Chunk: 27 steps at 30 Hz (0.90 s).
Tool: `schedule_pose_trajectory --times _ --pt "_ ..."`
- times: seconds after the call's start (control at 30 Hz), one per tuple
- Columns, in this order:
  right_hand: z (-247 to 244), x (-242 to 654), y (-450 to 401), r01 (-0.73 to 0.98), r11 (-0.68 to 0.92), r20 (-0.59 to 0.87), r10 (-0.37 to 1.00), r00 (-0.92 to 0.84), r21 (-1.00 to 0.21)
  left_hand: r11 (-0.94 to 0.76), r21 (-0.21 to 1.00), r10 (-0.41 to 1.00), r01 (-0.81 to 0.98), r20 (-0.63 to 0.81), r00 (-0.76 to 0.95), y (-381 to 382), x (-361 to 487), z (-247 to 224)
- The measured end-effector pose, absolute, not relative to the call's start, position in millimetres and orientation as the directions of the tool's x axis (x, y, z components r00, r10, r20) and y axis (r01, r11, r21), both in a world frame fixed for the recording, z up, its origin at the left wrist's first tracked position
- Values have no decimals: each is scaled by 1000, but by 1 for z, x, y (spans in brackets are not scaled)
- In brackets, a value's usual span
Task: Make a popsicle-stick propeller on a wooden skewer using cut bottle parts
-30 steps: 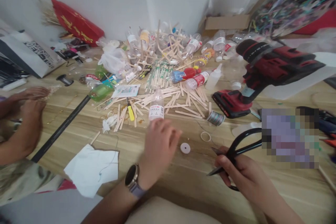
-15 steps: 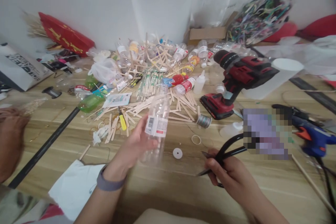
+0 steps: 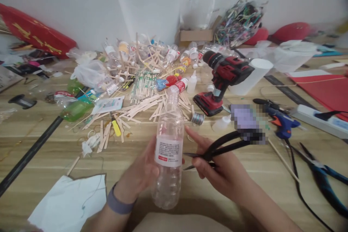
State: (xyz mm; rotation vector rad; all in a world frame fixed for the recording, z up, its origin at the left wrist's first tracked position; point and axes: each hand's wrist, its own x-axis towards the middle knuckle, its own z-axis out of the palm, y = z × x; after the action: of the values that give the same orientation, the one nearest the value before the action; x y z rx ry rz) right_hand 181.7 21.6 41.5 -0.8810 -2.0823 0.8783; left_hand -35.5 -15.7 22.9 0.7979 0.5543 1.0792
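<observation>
My left hand (image 3: 141,170), with a grey band on its wrist, grips a clear plastic bottle (image 3: 169,123) around its label. The bottle stands nearly upright in front of me, uncapped, with a white printed label. In my right hand (image 3: 214,163) is a pair of black-handled scissors (image 3: 220,144), held close to the blades. Their two pointed tips are slightly apart and reach the bottle's right side; whether they touch it I cannot tell. The index finger of that hand stretches out beside the bottle.
Wooden sticks (image 3: 144,107) and more bottles (image 3: 193,51) lie heaped behind. A red cordless drill (image 3: 223,76) stands to the right, near a blue glue gun (image 3: 282,121), pliers (image 3: 320,168) and a power strip (image 3: 320,119). White cloth (image 3: 70,199) lies front left, beyond it a yellow-handled screwdriver (image 3: 116,127).
The view has swung right. The bottle is now more upright and turned to show other label text. My right hand has brought the scissors over to the bottle. The other person's hand has left the view.
</observation>
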Motion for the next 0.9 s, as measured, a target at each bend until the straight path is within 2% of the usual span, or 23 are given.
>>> schedule_pose_trajectory --times 0.1,0.27,0.43,0.63,0.7,0.8,0.9 --pt "45 178 21 353 597 363 758 -542 -720 266 798 916 -541 -34 400 -19 -37 19" --pt "54 174 20 434 676 376 712 -593 -595 326 806 930 -494 -178 322 -18 -39 13" --pt "58 173 17 442 730 390 664 -638 -521 295 812 947 -504 -176 270 -13 -36 14" --pt "64 176 15 511 740 452 672 -587 -437 270 874 961 -404 -218 171 -11 -32 22" --pt "67 180 18 592 735 499 669 -551 -330 285 890 956 -357 -239 168 -12 -32 24" --pt "72 186 24 705 707 555 608 -568 -54 302 899 949 -316 -253 187 -13 -32 29" --pt "78 190 29 736 645 530 558 -638 207 316 902 945 -295 -270 184 -14 -31 34"
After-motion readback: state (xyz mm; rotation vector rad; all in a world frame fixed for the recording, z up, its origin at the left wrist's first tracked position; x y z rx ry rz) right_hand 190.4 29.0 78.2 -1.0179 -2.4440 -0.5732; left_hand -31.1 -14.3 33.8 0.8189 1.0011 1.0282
